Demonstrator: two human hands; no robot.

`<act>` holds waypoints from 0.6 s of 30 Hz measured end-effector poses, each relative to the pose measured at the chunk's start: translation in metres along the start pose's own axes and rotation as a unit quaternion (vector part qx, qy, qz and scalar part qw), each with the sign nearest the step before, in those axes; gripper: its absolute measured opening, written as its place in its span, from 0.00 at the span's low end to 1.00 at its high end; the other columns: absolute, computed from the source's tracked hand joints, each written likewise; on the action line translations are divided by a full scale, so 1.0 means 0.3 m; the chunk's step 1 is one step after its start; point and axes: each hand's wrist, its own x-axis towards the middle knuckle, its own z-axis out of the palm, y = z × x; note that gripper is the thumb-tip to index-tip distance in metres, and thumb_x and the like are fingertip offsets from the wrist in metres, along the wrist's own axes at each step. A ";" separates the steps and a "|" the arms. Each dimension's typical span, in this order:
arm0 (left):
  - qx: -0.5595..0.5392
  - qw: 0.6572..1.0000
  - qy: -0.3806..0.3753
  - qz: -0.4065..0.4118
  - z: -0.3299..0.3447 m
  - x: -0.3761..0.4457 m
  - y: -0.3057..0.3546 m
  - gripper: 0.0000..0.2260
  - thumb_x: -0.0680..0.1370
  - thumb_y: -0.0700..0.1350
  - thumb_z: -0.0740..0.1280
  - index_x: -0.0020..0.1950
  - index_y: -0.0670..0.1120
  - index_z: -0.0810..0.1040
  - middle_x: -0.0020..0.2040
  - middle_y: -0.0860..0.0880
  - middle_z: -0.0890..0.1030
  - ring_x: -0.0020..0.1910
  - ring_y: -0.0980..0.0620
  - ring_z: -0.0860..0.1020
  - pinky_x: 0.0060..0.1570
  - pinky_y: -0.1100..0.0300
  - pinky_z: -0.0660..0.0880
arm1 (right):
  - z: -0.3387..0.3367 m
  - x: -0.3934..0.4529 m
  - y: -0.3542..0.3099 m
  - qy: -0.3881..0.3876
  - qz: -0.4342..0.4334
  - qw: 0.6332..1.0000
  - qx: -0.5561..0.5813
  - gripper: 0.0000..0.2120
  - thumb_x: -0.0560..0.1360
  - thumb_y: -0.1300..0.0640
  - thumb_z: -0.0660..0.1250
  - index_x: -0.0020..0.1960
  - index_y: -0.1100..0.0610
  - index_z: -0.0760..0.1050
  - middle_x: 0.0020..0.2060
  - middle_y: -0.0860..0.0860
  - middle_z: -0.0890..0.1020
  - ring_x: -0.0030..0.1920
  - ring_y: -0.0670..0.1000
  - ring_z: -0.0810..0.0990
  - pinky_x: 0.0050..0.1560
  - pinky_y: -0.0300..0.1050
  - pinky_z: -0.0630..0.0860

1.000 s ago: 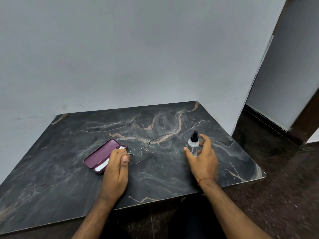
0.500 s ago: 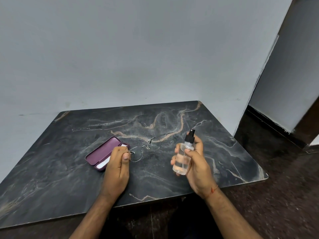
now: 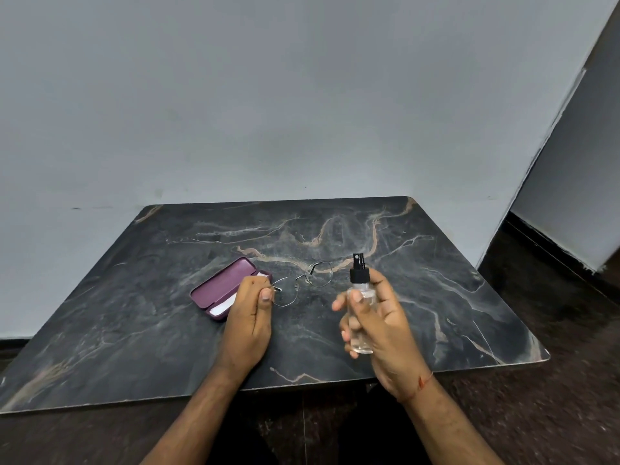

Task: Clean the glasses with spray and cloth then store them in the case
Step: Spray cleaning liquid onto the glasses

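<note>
Thin wire-framed round glasses (image 3: 303, 281) rest on the dark marble table (image 3: 167, 330). My left hand (image 3: 250, 320) pinches their left end between thumb and fingers. My right hand (image 3: 382, 327) holds a small clear spray bottle (image 3: 361, 307) with a black pump top upright above the table, to the right of the glasses. A maroon glasses case (image 3: 223, 286) lies open just left of my left hand, with a white cloth (image 3: 223, 308) showing inside it, partly hidden by my hand.
The table stands against a grey wall (image 3: 302, 112). Its front edge runs close to my wrists and its right edge drops to a dark floor (image 3: 553, 397). A wall corner and doorway stand at the right.
My right hand closed on the spray bottle, lifted it off the table and brought it left and toward me. My left hand has kept its pinch on the glasses.
</note>
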 end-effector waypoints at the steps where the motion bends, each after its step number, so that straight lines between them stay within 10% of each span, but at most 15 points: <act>1: 0.001 1.000 -0.001 -0.002 0.001 0.001 0.001 0.16 0.92 0.57 0.53 0.51 0.51 0.73 0.52 0.54 0.74 0.51 0.50 0.75 0.53 0.62 0.72 | 0.000 0.004 0.003 0.012 0.002 1.000 -0.009 0.24 0.78 0.40 0.74 0.71 0.41 0.75 0.45 0.54 0.83 0.32 0.50 0.77 0.28 0.42 0.71; 8: 0.014 1.000 -0.014 -0.013 -0.005 0.002 0.014 0.16 0.92 0.50 0.54 0.49 0.46 0.73 0.50 0.52 0.73 0.49 0.48 0.74 0.52 0.55 0.73 | 0.001 0.011 0.008 -0.003 -0.051 0.986 -0.161 0.32 0.79 0.42 0.70 0.80 0.29 0.64 0.54 0.55 0.84 0.51 0.54 0.85 0.52 0.59 0.87; 12: 0.010 1.000 -0.018 -0.017 -0.005 0.005 0.032 0.16 0.91 0.48 0.55 0.49 0.43 0.74 0.49 0.50 0.73 0.48 0.47 0.74 0.52 0.54 0.73 | 0.021 0.009 0.024 -0.022 -0.123 0.933 -0.337 0.38 0.78 0.36 0.70 0.83 0.28 0.56 0.77 0.31 0.71 0.56 0.44 0.85 0.61 0.36 0.80; 18: 0.005 1.000 -0.021 -0.023 -0.012 0.006 0.043 0.14 0.91 0.44 0.56 0.51 0.41 0.76 0.49 0.48 0.74 0.47 0.47 0.75 0.50 0.54 0.73 | 0.073 0.003 0.054 -0.032 -0.157 0.877 -0.453 0.31 0.83 0.43 0.66 0.82 0.29 0.58 0.57 0.29 0.77 0.43 0.34 0.81 0.55 0.24 0.71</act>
